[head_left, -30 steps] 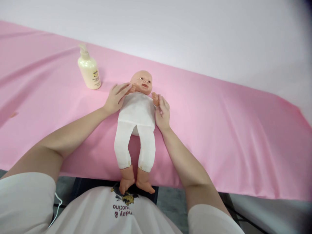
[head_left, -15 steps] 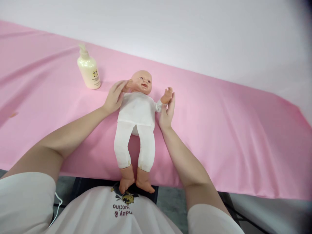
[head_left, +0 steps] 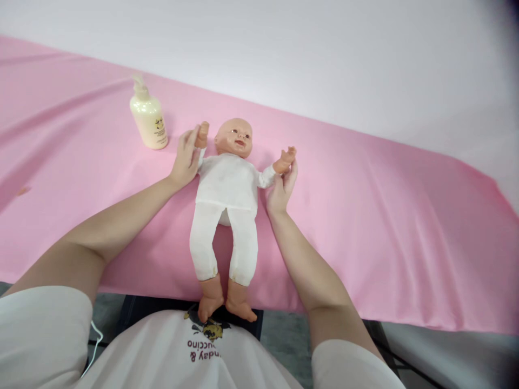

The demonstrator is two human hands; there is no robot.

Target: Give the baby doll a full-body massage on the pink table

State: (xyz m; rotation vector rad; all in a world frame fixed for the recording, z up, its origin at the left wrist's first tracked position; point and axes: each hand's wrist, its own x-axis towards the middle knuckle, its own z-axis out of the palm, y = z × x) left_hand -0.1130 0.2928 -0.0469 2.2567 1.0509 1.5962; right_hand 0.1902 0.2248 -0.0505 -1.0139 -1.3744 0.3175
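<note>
Doll: the baby doll [head_left: 227, 189] in white clothes is lying face up on the pink sheet [head_left: 365, 216], its feet hanging over the near edge towards the person's shirt
Left hand: the left hand [head_left: 184, 159] is resting against the doll's raised arm beside its head, fingers [head_left: 187, 141] loosely curved round the small wrist, not clenched
Right hand: the right hand [head_left: 281, 186] is lying under the doll's other outstretched arm, fingers half open and cupping the little hand from below
Step in hand: it looks as though both doll arms are being spread out and up away from its chest
Next move: I judge it is calling for a light, even hold on both wrists so the doll is not twisting
Surface: the sheet is covering a padded worktop, lightly creased beyond the doll's head
Room: a cream pump bottle [head_left: 148, 121] is standing just beyond the doll's raised arm; a plain pale wall [head_left: 284, 48] is rising behind the doll
</note>
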